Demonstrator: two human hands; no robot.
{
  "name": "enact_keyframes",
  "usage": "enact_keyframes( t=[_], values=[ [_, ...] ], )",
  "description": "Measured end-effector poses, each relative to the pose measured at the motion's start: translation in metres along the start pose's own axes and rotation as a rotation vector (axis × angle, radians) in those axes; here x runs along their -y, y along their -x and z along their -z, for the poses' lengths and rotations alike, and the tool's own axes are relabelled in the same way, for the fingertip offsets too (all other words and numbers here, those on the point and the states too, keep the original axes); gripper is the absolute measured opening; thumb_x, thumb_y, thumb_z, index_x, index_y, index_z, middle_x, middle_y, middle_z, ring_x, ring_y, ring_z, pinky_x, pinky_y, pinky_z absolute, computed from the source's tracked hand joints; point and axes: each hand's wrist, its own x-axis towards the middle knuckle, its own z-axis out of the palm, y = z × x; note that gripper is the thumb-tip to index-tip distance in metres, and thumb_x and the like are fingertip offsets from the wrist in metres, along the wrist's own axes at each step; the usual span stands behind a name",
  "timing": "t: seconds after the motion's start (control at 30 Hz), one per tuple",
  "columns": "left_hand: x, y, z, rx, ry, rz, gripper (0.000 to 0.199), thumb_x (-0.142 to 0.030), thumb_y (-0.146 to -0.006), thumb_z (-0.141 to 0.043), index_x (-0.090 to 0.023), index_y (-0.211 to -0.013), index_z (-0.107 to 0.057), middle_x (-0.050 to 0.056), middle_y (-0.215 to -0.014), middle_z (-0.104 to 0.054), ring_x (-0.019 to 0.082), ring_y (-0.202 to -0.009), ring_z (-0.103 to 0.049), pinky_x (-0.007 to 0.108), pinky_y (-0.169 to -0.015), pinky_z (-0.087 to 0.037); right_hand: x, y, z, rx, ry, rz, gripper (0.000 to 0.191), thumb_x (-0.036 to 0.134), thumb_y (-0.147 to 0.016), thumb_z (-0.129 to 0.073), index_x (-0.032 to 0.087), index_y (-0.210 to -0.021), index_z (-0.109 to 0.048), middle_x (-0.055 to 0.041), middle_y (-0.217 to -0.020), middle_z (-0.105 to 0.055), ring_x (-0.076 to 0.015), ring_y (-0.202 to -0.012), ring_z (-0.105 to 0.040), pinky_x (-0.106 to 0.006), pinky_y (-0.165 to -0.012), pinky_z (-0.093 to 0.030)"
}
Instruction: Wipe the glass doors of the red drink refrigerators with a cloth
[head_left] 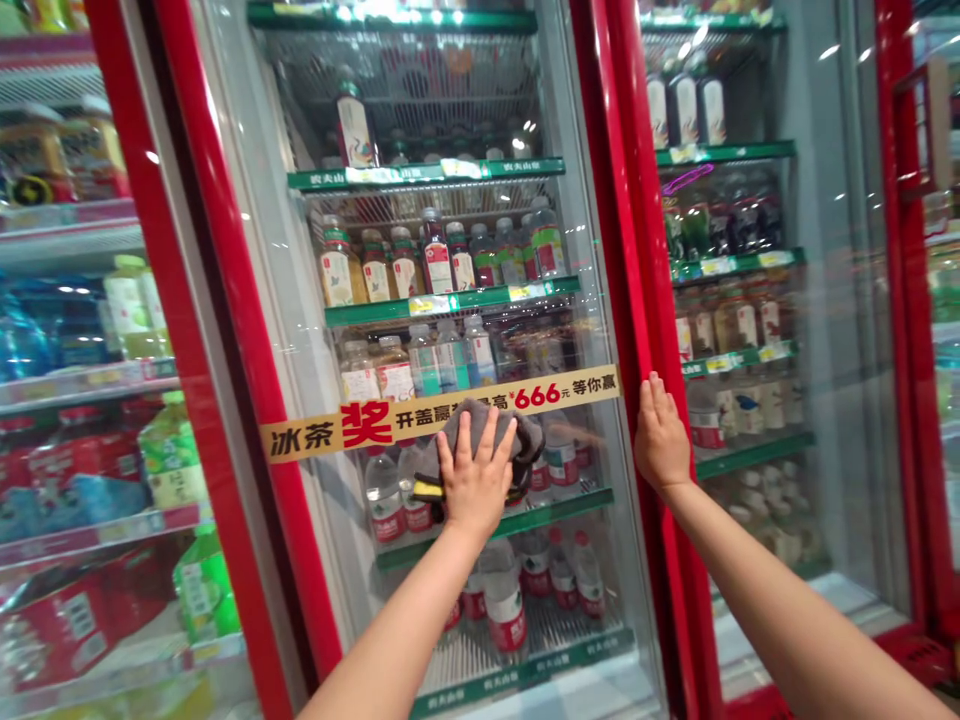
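Observation:
My left hand (476, 478) presses a grey cloth (529, 436) with yellow and black edging against the glass door (592, 320) of a red-framed drinks fridge. Its fingers are spread over the cloth, and the palm side is hidden. The cloth covers part of a tan banner strip (300, 440) with black and red lettering that runs across the glass. To the right, my right hand (663, 432) lies flat against the red door frame (626, 250), fingers stretched out and holding nothing.
Behind the glass, bottles (435, 255) stand on green-edged shelves (450, 302). A second glass-doored fridge section (847, 300) adjoins at the right, with a door handle (915, 130) at its far side. Shelves of packaged drinks (82, 450) are on the left.

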Motion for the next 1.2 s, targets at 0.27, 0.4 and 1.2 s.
enact_keyframes(
  t=[0.27, 0.4, 1.2],
  values=[
    [-0.004, 0.009, -0.013, -0.041, 0.053, -0.47, 0.061, -0.036, -0.091, -0.065, -0.035, -0.149, -0.048, -0.005, -0.166, -0.025, 0.028, -0.157, 0.0, 0.058, -0.128, 0.008, -0.002, -0.002, 0.002, 0.006, -0.009, 0.01, 0.082, 0.0, -0.093, -0.032, 0.024, -0.163, 0.003, -0.0149, -0.167, -0.02, -0.0253, -0.154, -0.022, -0.055, -0.121, -0.035],
    [0.007, -0.009, -0.01, -0.035, 0.064, -0.3, 0.067, -0.031, -0.092, -0.064, -0.035, -0.154, -0.04, -0.004, -0.166, -0.025, 0.028, -0.157, 0.003, 0.059, -0.127, 0.008, -0.002, -0.003, 0.001, -0.006, -0.004, 0.017, 0.082, -0.001, -0.093, -0.031, 0.024, -0.163, 0.004, -0.0149, -0.167, -0.02, -0.0241, -0.155, -0.021, -0.054, -0.121, -0.035],
    [-0.059, -0.031, -0.036, -0.123, 0.106, -0.387, 0.057, -0.032, -0.093, -0.062, -0.03, -0.149, -0.049, 0.001, -0.166, -0.025, 0.032, -0.156, -0.015, 0.059, -0.127, 0.009, -0.004, -0.003, -0.003, 0.005, -0.005, 0.015, 0.083, 0.0, -0.092, -0.032, 0.024, -0.163, 0.004, -0.015, -0.168, -0.019, -0.0239, -0.155, -0.021, -0.054, -0.121, -0.034]
  ],
)
